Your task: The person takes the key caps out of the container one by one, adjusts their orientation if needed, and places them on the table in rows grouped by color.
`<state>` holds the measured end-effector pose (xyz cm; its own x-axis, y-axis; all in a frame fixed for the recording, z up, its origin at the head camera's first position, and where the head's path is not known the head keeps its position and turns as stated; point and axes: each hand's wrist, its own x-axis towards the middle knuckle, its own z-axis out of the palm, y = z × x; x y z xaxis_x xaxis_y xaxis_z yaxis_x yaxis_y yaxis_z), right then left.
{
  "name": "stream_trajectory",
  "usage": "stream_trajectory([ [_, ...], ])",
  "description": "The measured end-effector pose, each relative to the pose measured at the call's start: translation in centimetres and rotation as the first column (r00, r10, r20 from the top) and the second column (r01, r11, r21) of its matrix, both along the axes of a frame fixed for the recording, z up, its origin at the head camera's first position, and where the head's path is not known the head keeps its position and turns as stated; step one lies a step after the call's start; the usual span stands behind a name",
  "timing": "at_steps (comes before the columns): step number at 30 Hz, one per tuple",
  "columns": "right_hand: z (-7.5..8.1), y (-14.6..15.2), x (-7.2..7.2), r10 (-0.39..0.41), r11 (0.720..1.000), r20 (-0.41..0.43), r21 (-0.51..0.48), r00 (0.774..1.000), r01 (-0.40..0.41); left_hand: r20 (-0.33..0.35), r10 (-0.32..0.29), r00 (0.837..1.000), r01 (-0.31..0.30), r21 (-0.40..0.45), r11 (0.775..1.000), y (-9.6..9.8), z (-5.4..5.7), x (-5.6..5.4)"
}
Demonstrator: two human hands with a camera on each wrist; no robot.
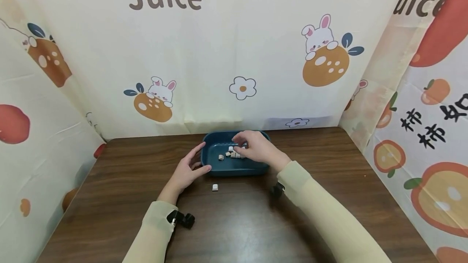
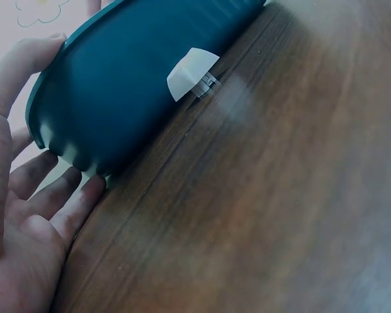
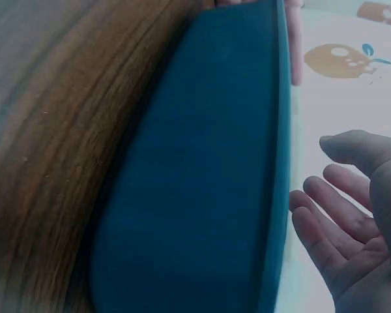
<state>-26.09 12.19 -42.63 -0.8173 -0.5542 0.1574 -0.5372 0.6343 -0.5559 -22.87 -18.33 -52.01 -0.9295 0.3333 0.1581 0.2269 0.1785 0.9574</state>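
Observation:
A dark teal tray (image 1: 237, 171) stands near the back of the table, with several small white and beige keycaps (image 1: 221, 157) lying in it. At its left end my left hand (image 1: 185, 171) holds the tray, the thumb on the near side and the other fingers round the end. My right hand (image 1: 257, 146) hovers over the tray's right part with loosely bent fingers; in the right wrist view nothing shows between them. It hides some of the keycaps. On the table in front of the tray lies one white keycap (image 2: 193, 73), its clear stem showing in the left wrist view.
The brown wooden table (image 1: 237, 222) reaches to a printed curtain (image 1: 219, 52) close behind the tray. More printed cloth (image 1: 420, 133) hangs along the right side, and likewise on the left. Small dark wrist cameras (image 1: 188, 220) sit at both sleeves.

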Motion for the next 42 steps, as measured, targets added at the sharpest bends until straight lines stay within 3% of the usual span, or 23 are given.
stream_trajectory([
  [6, -1.3, -1.0, -2.8, -0.035, 0.999, 0.058, -0.013, 0.998, 0.036, 0.017, 0.003, 1.0, -0.003, -0.006, 1.0, -0.1, 0.0, 0.1],
  [12, -3.4, -1.4, -4.4, -0.101, 0.992, 0.107, -0.064, 0.989, 0.109, 0.02, -0.002, 1.0, 0.001, 0.008, 1.0, 0.0, -0.1, 0.0],
  [21, -5.7, -1.8, -4.7, -0.118, 0.991, 0.154, -0.05, 0.981, 0.127, 0.03, 0.011, 0.999, -0.01, -0.001, 1.0, 0.0, 0.0, 0.4],
  [42, -5.8, -1.8, -4.9, -0.11, 0.993, 0.22, -0.019, 0.969, 0.117, 0.022, 0.007, 1.0, -0.007, -0.007, 1.0, -0.1, 0.2, 0.1],
])
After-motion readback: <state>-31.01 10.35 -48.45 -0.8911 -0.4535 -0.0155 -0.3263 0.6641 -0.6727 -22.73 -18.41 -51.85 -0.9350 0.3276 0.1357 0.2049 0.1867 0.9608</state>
